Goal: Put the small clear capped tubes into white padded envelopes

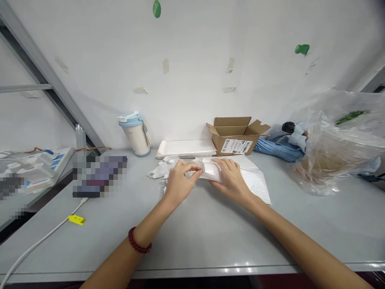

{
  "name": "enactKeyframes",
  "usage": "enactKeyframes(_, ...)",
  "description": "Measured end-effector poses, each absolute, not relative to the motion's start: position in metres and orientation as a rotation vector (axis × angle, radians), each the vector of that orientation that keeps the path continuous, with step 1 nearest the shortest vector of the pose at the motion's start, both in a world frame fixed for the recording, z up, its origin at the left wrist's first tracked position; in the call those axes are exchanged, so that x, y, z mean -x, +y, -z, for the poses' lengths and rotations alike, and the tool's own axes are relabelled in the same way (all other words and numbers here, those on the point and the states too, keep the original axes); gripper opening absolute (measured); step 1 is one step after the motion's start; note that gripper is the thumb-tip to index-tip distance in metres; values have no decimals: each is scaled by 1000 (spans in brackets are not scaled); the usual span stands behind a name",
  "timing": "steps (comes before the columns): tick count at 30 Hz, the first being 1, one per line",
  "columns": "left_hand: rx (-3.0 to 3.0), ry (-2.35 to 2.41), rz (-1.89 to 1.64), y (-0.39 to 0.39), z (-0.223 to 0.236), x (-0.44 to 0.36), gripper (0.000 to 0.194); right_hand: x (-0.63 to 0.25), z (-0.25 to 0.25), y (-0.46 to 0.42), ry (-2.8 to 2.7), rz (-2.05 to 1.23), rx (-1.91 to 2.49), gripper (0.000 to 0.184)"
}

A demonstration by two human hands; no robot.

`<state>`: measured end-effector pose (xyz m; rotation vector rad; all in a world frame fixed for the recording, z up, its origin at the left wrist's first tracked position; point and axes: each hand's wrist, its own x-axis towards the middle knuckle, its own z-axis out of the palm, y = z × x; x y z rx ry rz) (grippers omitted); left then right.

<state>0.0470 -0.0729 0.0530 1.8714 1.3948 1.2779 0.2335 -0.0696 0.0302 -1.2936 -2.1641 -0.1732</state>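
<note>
Between my hands is a small white packet point(210, 170), partly see-through, resting at or just above the table. My left hand point(179, 180) pinches its left end between thumb and fingertips. My right hand point(231, 176) is closed around its right end, with the thumb below and the fingers over the top. Whatever the packet contains cannot be made out. A flat white bubble-lined sheet or mailer point(257, 184) lies behind and to the right of my right hand. Crumpled white scraps point(162, 169) lie just beyond my left hand.
Along the wall stand a cream and blue tumbler point(136, 136), a stack of white flat packs point(188, 148) and an open cardboard box point(236, 142). Blue cloth point(279, 149) and a clear plastic bag point(325, 160) sit at right. A white cable point(45, 237) crosses the grey table point(204, 237) at left.
</note>
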Motion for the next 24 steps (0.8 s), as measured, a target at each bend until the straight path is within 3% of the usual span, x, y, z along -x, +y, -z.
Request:
enactKeyframes(7, -1825, 1621, -1372, -60, -77, -7, 19, -239, -38, -68, -2103, 171, 1361, 42)
enactKeyframes(16, -2072, 1562, -621, -51, -80, 31, 24, -243, -41, -65, -2049, 130, 1407, 42)
enactKeyframes(24, -2195, 1544, -495, -50, -80, 32, 21, -240, -38, -67, -2107, 96, 1408, 40)
